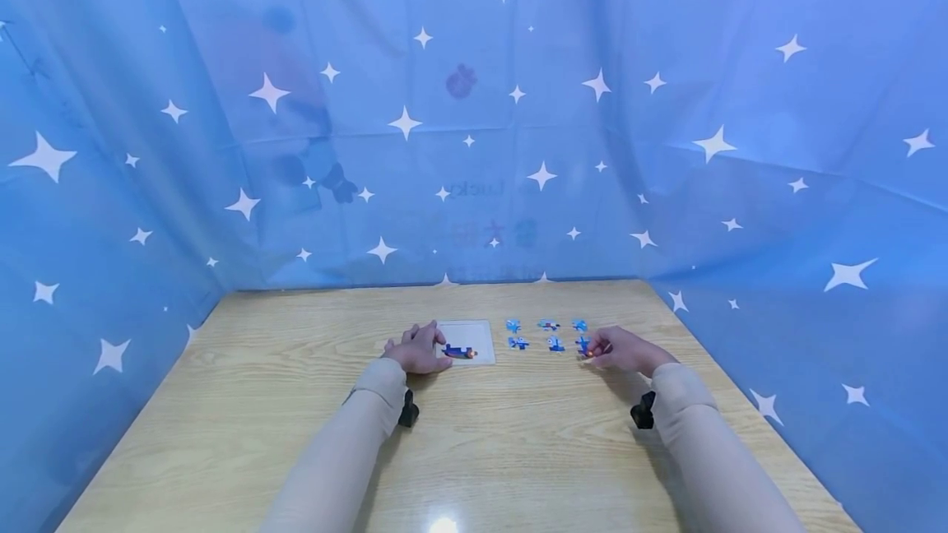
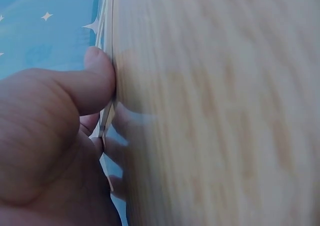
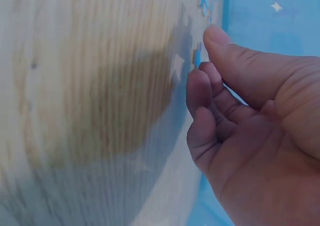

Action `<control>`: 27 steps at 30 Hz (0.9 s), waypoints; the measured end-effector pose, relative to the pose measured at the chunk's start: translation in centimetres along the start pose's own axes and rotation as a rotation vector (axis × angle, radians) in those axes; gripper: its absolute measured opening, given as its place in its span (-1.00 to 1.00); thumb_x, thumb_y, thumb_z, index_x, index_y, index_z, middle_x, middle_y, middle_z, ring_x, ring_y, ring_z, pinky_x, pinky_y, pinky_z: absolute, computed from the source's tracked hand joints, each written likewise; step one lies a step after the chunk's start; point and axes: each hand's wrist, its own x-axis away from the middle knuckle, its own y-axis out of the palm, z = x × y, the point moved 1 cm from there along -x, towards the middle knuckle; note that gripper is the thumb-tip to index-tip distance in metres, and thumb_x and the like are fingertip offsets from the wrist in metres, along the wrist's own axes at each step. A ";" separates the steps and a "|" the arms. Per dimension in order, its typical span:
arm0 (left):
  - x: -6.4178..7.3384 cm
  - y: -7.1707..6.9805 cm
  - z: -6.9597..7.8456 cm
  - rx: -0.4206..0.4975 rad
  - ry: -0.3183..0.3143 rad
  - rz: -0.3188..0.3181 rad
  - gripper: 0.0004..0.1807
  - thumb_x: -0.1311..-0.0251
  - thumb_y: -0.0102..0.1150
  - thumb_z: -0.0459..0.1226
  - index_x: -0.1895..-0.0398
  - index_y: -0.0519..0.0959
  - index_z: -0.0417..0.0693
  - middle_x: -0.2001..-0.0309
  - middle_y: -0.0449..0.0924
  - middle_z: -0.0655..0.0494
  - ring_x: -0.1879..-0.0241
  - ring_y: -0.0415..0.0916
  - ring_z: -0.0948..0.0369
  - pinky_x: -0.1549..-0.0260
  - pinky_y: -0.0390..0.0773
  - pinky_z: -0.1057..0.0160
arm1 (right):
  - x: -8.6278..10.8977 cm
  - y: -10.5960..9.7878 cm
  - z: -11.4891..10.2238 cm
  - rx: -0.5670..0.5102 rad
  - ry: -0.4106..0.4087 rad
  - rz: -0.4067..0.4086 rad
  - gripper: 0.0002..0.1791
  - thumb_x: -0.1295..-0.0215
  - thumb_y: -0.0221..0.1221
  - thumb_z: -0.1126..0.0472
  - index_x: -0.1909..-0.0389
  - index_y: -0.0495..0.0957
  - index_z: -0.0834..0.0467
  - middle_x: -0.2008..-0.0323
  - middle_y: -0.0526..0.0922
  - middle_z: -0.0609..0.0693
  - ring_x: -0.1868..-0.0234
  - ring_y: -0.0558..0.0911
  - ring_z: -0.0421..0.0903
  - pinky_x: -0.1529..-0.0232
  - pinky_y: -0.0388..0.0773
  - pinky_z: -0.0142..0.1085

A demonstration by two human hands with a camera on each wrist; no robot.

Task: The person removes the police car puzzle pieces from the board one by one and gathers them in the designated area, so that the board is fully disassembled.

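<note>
On the table lies a white square puzzle board (image 1: 474,334), with a dark blue and orange assembled strip (image 1: 461,351) along its near left part. My left hand (image 1: 420,349) rests at the board's left side, fingers spread and thumb at the near edge. In the left wrist view the thumb (image 2: 95,81) lies along that edge. To the right, my right hand (image 1: 622,349) pinches a blue puzzle piece (image 1: 583,344) with an orange spot between thumb and fingertips, close over the table. In the right wrist view the piece (image 3: 197,56) is mostly hidden by the fingers.
Several loose blue puzzle pieces (image 1: 549,325) lie in two rows between the board and my right hand. The light wooden table (image 1: 518,451) ends at a blue star-patterned curtain (image 1: 474,146) behind and at both sides.
</note>
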 end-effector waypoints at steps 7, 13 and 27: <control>0.4 -0.1 0.2 0.001 0.009 -0.015 -0.63 -0.28 0.30 0.10 0.03 0.41 0.23 -0.64 -0.11 0.04 -0.59 -0.24 -0.12 -0.38 -0.30 -0.44 | 0.5 -0.1 0.5 0.001 0.036 -0.019 -0.79 -0.31 0.29 0.43 0.12 0.49 0.38 0.24 0.53 0.13 0.22 0.47 -0.02 0.17 0.44 -0.18; -0.1 0.0 -0.1 -0.002 0.008 -0.018 -0.65 -0.29 0.29 0.10 0.03 0.41 0.25 -0.64 -0.12 0.06 -0.59 -0.23 -0.12 -0.37 -0.30 -0.45 | 0.9 -0.5 1.1 0.007 0.063 -0.016 -0.79 -0.31 0.29 0.43 0.11 0.50 0.38 0.25 0.51 0.11 0.24 0.45 -0.02 0.17 0.43 -0.19; 0.4 -0.2 0.0 -0.008 0.004 -0.025 -0.66 -0.32 0.24 0.12 0.01 0.41 0.26 -0.65 -0.17 0.10 -0.61 -0.28 -0.07 -0.39 -0.34 -0.41 | 1.1 -0.1 1.4 -0.019 0.067 -0.008 -0.76 -0.33 0.29 0.40 0.07 0.48 0.39 0.26 0.47 0.12 0.26 0.41 -0.03 0.22 0.39 -0.19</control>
